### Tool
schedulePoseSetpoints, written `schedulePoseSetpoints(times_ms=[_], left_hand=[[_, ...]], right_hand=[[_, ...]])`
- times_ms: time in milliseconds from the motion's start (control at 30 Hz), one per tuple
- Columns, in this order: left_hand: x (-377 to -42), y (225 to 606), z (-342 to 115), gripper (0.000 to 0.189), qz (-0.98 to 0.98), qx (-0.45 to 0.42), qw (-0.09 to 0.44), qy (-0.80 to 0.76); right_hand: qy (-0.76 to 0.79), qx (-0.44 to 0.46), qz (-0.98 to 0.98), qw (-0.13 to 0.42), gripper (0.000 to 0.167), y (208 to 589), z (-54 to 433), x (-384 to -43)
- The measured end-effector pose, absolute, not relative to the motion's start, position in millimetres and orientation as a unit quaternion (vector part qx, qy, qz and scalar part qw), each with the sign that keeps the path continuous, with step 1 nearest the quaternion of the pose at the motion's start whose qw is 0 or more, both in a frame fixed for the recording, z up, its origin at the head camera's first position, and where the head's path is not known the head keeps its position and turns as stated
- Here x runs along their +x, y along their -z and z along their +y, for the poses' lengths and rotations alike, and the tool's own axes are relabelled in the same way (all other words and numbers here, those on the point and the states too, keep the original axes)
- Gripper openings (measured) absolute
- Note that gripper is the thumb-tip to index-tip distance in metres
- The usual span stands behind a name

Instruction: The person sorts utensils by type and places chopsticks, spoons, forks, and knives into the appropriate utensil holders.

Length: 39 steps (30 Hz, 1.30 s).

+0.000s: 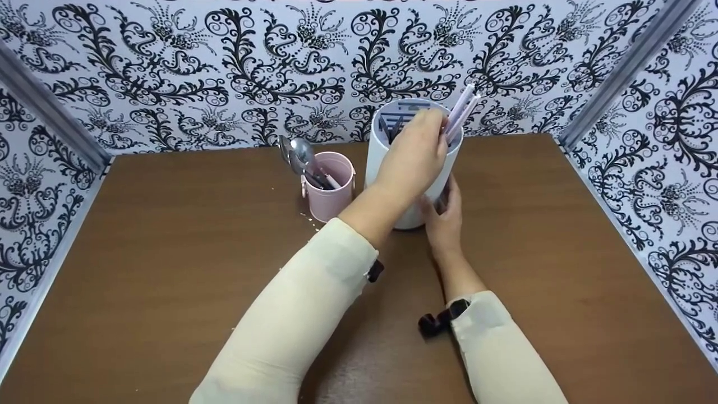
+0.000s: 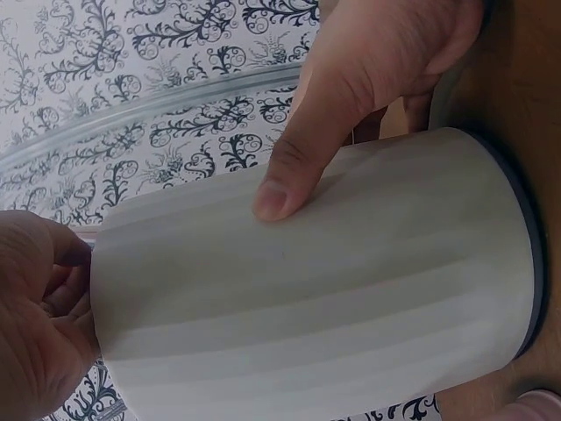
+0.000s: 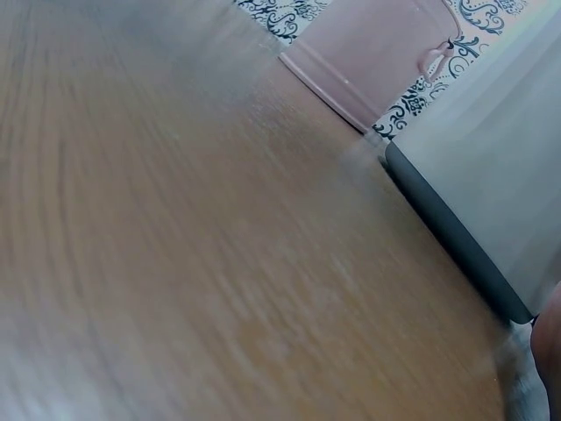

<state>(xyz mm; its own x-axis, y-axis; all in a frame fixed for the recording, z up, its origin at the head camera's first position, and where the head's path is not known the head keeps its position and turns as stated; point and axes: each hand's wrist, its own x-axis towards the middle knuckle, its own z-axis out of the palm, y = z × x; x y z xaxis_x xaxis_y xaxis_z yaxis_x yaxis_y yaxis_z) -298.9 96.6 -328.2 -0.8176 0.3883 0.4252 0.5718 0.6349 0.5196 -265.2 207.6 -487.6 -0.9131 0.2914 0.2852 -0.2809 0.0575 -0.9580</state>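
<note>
A tall white cylindrical knife holder (image 1: 377,154), with a slotted insert in its top and a dark base, stands toward the back of the table. My left hand (image 1: 414,148) reaches over its mouth, fingers bent down at the rim; whatever is between the fingertips is hidden. Beside those fingers, two slim pale pink handles (image 1: 461,112) slant up out of the holder. Low on the holder's right side, my right hand (image 1: 446,219) grips it, the thumb (image 2: 285,180) lying along the wall in the left wrist view. Dark pieces (image 1: 395,129) show inside the mouth.
Left of the holder stands a small pink bucket (image 1: 328,205) with side handles. Metal spoons (image 1: 302,151) and other thin-handled utensils lean in it. Pale crumbs lie by its base on the brown wooden table (image 1: 185,241). Patterned walls (image 1: 269,73) enclose the back and sides.
</note>
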Motion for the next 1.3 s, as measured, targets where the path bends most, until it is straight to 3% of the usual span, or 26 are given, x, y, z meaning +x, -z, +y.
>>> schedulePoseSetpoints(times_ms=[500, 1200, 1300], left_hand=[[-302, 322, 98, 0.022, -0.939, -0.245, 0.092, 0.225], [-274, 330, 86, 0.021, -0.868, -0.306, 0.228, 0.319], [-268, 333, 82, 0.021, -0.853, -0.321, 0.239, 0.336]], right_hand=[[-0.669, -0.028, -0.721, 0.18, 0.097, 489, 205, -265], [-0.69, -0.007, -0.695, 0.205, 0.078, 490, 207, -264], [-0.7, -0.005, -0.681, 0.215, 0.083, 496, 211, -266]])
